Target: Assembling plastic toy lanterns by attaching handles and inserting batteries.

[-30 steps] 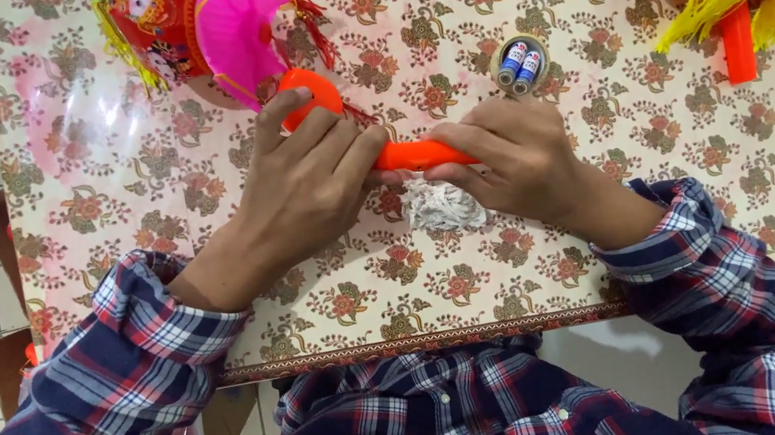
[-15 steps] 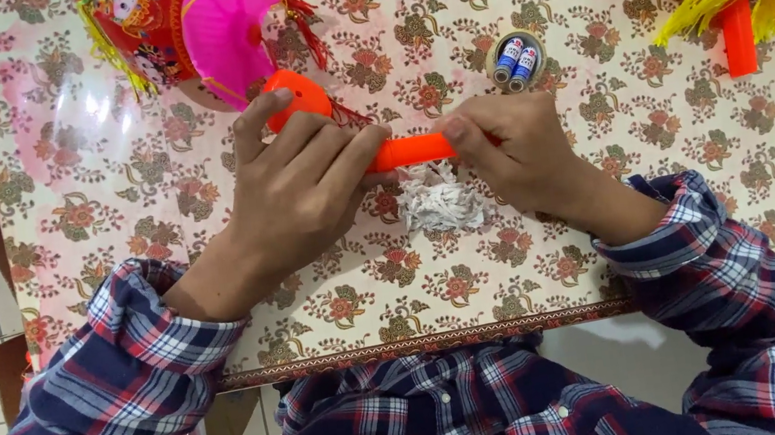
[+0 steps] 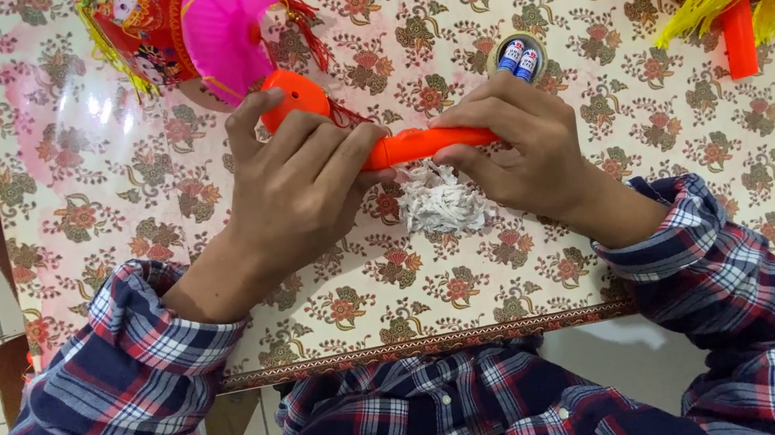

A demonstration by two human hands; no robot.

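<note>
Pinching an orange plastic handle from both ends, the left hand and right hand each keep a closed grip on it just above the counter. Beneath lies what seems crumpled white paper; batteries sit nearby.

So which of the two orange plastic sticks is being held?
The orange stick at the middle, gripped by the left hand and right hand; the other stick lies untouched at upper right.
</note>
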